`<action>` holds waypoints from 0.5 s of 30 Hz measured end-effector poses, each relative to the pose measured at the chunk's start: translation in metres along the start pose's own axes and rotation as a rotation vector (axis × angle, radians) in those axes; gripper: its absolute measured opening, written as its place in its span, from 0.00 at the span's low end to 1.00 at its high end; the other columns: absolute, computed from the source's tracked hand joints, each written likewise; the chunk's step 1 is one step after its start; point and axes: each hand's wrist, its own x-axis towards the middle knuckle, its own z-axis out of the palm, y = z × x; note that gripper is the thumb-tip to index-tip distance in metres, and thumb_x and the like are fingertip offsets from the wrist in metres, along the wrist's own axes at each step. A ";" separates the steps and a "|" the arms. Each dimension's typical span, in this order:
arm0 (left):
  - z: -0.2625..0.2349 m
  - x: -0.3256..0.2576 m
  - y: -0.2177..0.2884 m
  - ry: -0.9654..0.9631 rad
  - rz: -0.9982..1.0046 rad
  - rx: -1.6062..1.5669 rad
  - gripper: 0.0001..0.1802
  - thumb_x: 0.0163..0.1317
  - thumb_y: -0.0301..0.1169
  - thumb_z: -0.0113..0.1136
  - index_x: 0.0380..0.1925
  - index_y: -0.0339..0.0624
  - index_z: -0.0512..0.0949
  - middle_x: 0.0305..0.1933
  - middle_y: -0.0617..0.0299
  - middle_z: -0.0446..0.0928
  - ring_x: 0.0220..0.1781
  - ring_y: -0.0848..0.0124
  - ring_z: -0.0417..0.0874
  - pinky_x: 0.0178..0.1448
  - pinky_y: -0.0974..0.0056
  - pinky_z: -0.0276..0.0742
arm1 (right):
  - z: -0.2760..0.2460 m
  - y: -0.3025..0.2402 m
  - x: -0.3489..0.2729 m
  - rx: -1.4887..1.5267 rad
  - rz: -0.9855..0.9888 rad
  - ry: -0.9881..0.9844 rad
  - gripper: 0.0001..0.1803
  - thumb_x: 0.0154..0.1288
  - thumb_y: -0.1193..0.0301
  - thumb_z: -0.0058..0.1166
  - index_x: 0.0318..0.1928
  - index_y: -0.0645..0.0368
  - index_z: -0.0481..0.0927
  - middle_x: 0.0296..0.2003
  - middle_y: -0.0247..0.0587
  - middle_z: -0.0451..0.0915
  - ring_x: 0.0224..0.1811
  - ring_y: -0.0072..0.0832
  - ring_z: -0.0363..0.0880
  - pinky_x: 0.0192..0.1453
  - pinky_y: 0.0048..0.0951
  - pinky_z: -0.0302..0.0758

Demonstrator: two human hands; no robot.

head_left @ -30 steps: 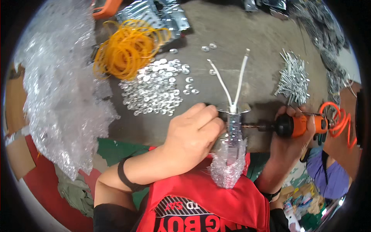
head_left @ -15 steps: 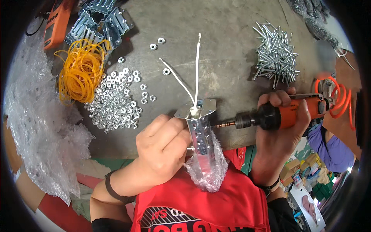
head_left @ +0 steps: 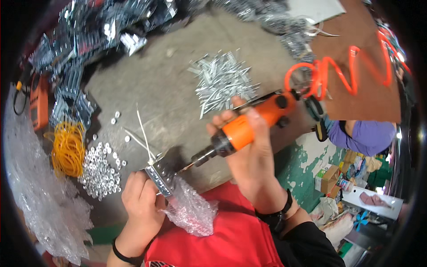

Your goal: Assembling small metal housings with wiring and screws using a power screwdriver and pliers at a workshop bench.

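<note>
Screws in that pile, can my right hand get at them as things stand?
Probably not freely: your right hand is wrapped around the driver. The screws lie close by and mostly uncovered, so that grip seems the main obstacle.

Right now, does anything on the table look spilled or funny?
Just a little: a few stray nuts lie apart from the nut pile, as if they'd rolled away. Nothing else clearly stands out.
</note>
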 end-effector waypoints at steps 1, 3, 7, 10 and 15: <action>-0.001 -0.001 0.000 -0.037 -0.039 0.016 0.12 0.44 0.19 0.55 0.33 0.33 0.76 0.30 0.52 0.72 0.30 0.56 0.74 0.31 0.59 0.70 | -0.001 -0.003 0.000 -0.030 0.006 0.023 0.21 0.70 0.58 0.49 0.57 0.55 0.67 0.39 0.34 0.74 0.48 0.30 0.73 0.64 0.41 0.68; -0.001 -0.011 0.001 0.002 -0.149 -0.031 0.10 0.61 0.21 0.48 0.40 0.31 0.77 0.31 0.51 0.73 0.29 0.61 0.76 0.34 0.65 0.72 | -0.006 -0.006 -0.002 -0.041 -0.077 -0.002 0.22 0.70 0.61 0.50 0.58 0.57 0.65 0.39 0.37 0.74 0.48 0.31 0.74 0.62 0.41 0.70; -0.013 -0.018 0.041 0.011 -0.478 -0.512 0.38 0.51 0.22 0.62 0.64 0.29 0.59 0.25 0.54 0.75 0.22 0.63 0.77 0.30 0.65 0.74 | 0.002 -0.012 -0.009 -0.145 -0.231 -0.086 0.23 0.69 0.64 0.53 0.59 0.58 0.64 0.39 0.37 0.74 0.46 0.31 0.75 0.58 0.40 0.72; -0.008 -0.005 0.054 -0.259 -0.242 -0.105 0.50 0.48 0.26 0.65 0.70 0.31 0.48 0.25 0.55 0.75 0.23 0.63 0.79 0.28 0.65 0.74 | 0.007 -0.017 -0.011 -0.302 -0.303 -0.185 0.24 0.68 0.64 0.56 0.59 0.60 0.64 0.39 0.38 0.75 0.43 0.28 0.77 0.52 0.33 0.73; -0.011 -0.004 0.051 -0.288 -0.312 0.025 0.47 0.48 0.29 0.69 0.68 0.35 0.56 0.32 0.55 0.75 0.24 0.62 0.79 0.30 0.58 0.77 | -0.019 -0.076 0.010 -0.865 -0.424 -0.274 0.34 0.67 0.65 0.58 0.66 0.66 0.59 0.48 0.38 0.75 0.47 0.24 0.75 0.54 0.28 0.72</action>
